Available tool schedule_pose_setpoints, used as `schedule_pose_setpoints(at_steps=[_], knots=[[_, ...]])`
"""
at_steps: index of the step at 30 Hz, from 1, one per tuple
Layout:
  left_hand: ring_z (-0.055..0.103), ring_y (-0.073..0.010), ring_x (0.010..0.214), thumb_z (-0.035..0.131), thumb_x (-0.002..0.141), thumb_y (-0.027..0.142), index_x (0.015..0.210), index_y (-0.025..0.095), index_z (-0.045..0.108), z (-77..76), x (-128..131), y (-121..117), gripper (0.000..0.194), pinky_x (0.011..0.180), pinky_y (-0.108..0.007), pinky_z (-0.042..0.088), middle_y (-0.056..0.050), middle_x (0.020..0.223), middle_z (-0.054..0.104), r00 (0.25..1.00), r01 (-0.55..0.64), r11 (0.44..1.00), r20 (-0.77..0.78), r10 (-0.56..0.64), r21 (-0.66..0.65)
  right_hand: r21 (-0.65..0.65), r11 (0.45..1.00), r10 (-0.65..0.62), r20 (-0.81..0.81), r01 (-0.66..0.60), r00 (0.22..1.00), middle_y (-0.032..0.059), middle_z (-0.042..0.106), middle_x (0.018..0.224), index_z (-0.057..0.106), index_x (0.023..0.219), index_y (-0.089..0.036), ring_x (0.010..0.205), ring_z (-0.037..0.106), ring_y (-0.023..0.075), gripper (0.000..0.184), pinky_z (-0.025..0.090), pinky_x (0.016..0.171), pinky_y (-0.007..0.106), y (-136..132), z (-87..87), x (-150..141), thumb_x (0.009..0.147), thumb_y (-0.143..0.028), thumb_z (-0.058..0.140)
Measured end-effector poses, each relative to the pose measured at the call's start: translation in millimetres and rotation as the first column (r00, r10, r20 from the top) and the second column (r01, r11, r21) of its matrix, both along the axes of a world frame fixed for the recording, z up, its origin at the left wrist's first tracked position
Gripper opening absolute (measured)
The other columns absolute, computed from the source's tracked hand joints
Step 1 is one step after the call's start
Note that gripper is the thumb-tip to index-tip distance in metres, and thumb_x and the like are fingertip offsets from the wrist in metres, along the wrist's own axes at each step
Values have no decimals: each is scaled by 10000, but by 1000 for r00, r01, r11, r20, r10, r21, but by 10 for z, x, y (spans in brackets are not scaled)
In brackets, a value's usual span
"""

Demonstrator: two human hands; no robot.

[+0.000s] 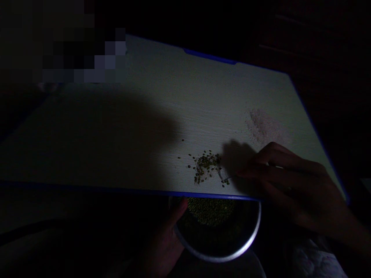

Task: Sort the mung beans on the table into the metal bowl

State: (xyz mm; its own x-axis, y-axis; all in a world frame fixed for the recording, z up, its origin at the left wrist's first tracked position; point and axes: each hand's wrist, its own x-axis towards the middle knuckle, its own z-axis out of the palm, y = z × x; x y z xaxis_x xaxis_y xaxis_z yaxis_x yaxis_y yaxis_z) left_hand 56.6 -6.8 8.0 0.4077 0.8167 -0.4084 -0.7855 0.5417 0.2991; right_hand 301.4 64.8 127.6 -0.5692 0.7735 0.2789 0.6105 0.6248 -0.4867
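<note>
My left hand [166, 241] grips the left side of a round metal bowl [245, 247], its thumb over the rim. Small green beans [211, 212] lie inside the bowl, which sits under the near edge of a pale, blue-edged board [116, 154]. A small heap of similar beans [206, 164] is spread on the board near that edge, with a few strays to its left. Just right of the heap, my right hand [290, 177] is closed in a pinch. A thin, faint shape shows at its fingertips, too dark to name.
A patch of pale pinkish powder or fine grains [265, 125] lies on the board beyond my right hand. The board's far edge has a blue strip [210, 56]. The upper left is blurred out into blocks. Patterned cloth [317, 260] shows at the lower right, in deep shadow.
</note>
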Motion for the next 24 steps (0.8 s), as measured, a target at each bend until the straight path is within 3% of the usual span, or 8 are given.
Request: schedule_pose_setpoints(at_steps=[9, 17, 24], knots=[[604, -316, 1410, 826, 879, 393, 1005, 329, 867, -100, -22, -53, 147, 1225, -440, 401, 26, 1321, 808, 1000, -6, 997, -4, 6, -76, -30, 999, -17, -33, 16, 999, 69, 705, 928, 725, 1137, -198, 838, 652, 165, 268, 554, 656, 265, -84, -24, -72, 979, -63, 556], [566, -291, 1450, 704, 979, 328, 1215, 359, 808, -119, 3, -79, 260, 1252, -465, 375, 9, 1282, 824, 1000, 0, 995, 4, 0, -99, -104, 994, 36, -81, -44, 996, 78, 706, 940, 720, 1171, -171, 830, 652, 180, 279, 558, 638, 285, -190, -62, -117, 963, -70, 565], [606, -291, 1411, 827, 874, 402, 1015, 366, 868, -123, -26, -62, 151, 1242, -406, 379, 61, 1343, 793, 999, 25, 994, 25, -22, -104, -50, 998, -50, -43, 48, 998, 75, 721, 911, 738, 1115, -186, 798, 674, 165, 245, 558, 615, 266, -165, -51, -109, 980, -87, 559]])
